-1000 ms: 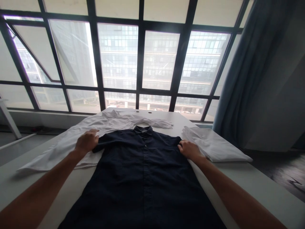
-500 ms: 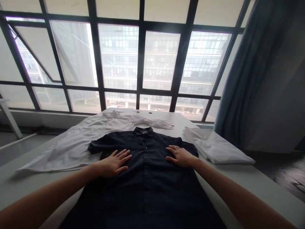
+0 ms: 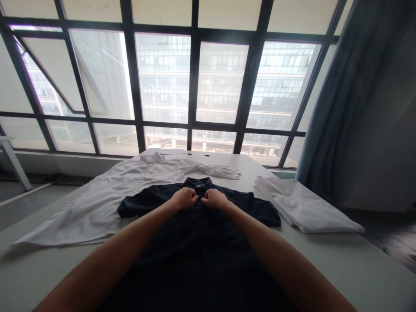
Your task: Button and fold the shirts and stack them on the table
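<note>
A dark navy short-sleeved shirt (image 3: 201, 242) lies front up on the white table, its collar (image 3: 198, 183) pointing toward the window. My left hand (image 3: 185, 198) is closed at the left side of the collar opening, pinching the shirt's fabric. Close beside it, my right hand (image 3: 215, 198) is closed on the right side of the opening. The two hands almost meet at the top of the button placket, just below the collar. My forearms cover parts of the shirt's chest and sides.
A crumpled white garment (image 3: 107, 190) spreads over the left of the table (image 3: 344, 255). Folded white cloth (image 3: 312, 208) lies at the right. Beyond the table's far edge are framed windows, with a grey-blue curtain (image 3: 334, 121) on the right.
Both hands have moved inward and up from lying flat on the chest to the collar, and their fingers have closed on the shirt. The view has shifted slightly.
</note>
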`<state>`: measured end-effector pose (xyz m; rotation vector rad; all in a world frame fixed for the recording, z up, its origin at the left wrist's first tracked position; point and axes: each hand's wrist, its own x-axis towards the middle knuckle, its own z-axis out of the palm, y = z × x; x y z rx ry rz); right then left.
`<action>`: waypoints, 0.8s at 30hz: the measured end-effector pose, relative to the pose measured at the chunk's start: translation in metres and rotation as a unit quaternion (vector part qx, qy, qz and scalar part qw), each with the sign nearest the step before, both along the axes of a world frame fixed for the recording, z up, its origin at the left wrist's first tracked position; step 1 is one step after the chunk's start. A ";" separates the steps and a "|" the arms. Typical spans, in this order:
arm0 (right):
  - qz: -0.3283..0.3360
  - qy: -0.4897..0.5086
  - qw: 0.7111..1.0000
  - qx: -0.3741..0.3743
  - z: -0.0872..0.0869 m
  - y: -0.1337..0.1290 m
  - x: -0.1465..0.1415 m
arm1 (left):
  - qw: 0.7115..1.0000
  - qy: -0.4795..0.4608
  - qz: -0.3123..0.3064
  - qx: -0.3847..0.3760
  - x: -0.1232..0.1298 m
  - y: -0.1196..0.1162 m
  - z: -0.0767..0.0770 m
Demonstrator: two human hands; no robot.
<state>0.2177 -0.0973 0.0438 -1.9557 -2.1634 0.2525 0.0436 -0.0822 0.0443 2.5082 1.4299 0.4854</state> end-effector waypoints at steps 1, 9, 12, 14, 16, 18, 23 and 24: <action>-0.005 0.001 1.000 -0.013 0.001 0.005 -0.005 | 1.000 -0.021 0.014 -0.013 0.007 0.008 -0.002; -0.045 0.026 0.998 -0.045 0.003 0.029 -0.020 | 0.986 -0.049 0.052 -0.151 0.032 0.053 -0.016; -0.046 0.026 0.998 -0.029 -0.001 0.035 -0.021 | 0.976 -0.049 0.067 -0.200 0.034 0.059 -0.018; -0.046 0.027 0.998 -0.034 -0.003 0.039 -0.018 | 0.972 -0.055 0.076 -0.215 0.034 0.060 -0.017; -0.052 0.060 0.995 -0.062 -0.004 0.044 -0.013 | 0.971 -0.060 0.081 -0.216 0.033 0.059 -0.016; -0.058 0.127 0.985 -0.097 -0.004 0.048 -0.007 | 0.972 -0.062 0.082 -0.213 0.032 0.058 -0.016; -0.039 0.290 0.949 -0.120 -0.005 0.048 0.002 | 0.966 -0.085 0.097 -0.225 0.029 0.060 -0.016; -0.035 0.314 0.941 -0.117 -0.005 0.045 0.003 | 0.962 -0.095 0.099 -0.236 0.029 0.060 -0.017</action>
